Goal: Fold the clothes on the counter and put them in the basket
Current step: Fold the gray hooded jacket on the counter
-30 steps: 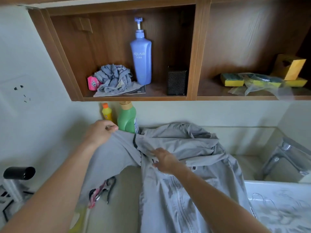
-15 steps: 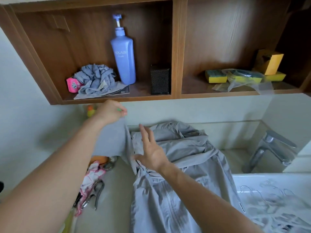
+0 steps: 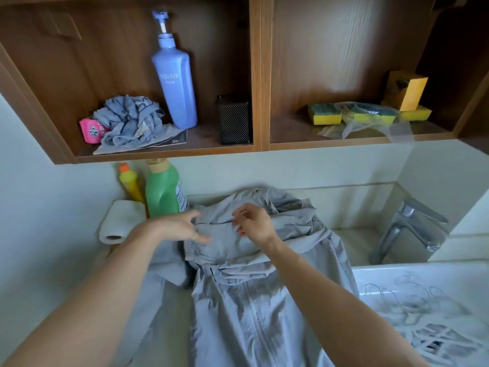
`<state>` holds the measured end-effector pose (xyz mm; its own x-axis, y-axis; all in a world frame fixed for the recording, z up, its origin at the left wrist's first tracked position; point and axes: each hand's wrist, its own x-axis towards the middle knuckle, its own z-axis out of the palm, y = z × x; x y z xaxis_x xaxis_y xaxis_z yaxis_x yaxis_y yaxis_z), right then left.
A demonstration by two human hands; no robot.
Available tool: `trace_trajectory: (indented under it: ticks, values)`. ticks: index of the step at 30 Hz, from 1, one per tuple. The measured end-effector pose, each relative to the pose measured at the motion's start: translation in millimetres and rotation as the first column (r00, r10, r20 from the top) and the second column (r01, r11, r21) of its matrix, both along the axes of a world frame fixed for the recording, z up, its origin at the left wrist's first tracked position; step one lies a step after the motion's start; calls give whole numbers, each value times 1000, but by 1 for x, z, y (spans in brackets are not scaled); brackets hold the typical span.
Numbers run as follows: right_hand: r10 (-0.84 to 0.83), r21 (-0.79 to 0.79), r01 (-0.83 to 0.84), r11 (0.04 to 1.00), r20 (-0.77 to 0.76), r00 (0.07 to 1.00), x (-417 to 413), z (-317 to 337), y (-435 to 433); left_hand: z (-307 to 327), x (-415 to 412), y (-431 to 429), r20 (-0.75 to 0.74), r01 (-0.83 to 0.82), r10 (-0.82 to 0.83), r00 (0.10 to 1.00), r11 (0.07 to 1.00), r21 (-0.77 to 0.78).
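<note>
A light grey zip-front jacket (image 3: 246,308) lies spread on the pale counter (image 3: 174,313), its zipper running toward me. One sleeve lies folded across the chest, near the collar. My left hand (image 3: 182,226) rests on the left end of that folded sleeve, fingers spread, holding nothing. My right hand (image 3: 254,221) hovers just over the sleeve near the collar, fingers loosely apart. A white slatted basket (image 3: 436,343) shows at the lower right, partly cut off.
A green bottle (image 3: 164,192), a yellow bottle (image 3: 131,184) and a white roll (image 3: 119,221) stand at the counter's back left. A chrome tap (image 3: 412,223) stands over the sink on the right. A wooden shelf (image 3: 164,152) hangs overhead with a blue pump bottle, rag and sponges.
My left hand lifted the sleeve high, then laid it across the jacket's chest and let go. My right hand moved from the chest up toward the collar. The view tilted.
</note>
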<state>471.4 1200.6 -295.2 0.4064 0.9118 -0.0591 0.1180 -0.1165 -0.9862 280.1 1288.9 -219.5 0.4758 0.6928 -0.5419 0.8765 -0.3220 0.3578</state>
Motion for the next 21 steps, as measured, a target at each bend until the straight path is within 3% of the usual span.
trace_trajectory:
  ticks: [3,5,7,9,12,17,21]
  values:
    - [208,-198,-152,968,300,931,-4,-35,-3,-56,-24,-5,-98,-108,120,988,987,121]
    - [392,-408,-162,898,577,717,-5,-64,-10,-89,-43,-6,-165,-176,211,963,963,205]
    - [552,-570,-137,810,662,507,-7,-93,-20,-114,-66,-8,-217,-219,285,934,933,284]
    - [623,-638,-102,763,683,382,-5,-115,-29,-127,-84,-13,-238,-220,355,904,864,453]
    - [639,-661,-55,749,696,329,7,-136,-34,-131,-109,-12,-253,-104,325,911,776,622]
    - [607,-641,14,767,733,307,30,-143,-32,-99,-126,-1,-60,-156,241,969,781,605]
    - [622,-671,56,739,712,326,40,-136,-26,-67,-133,14,16,-180,232,973,708,683]
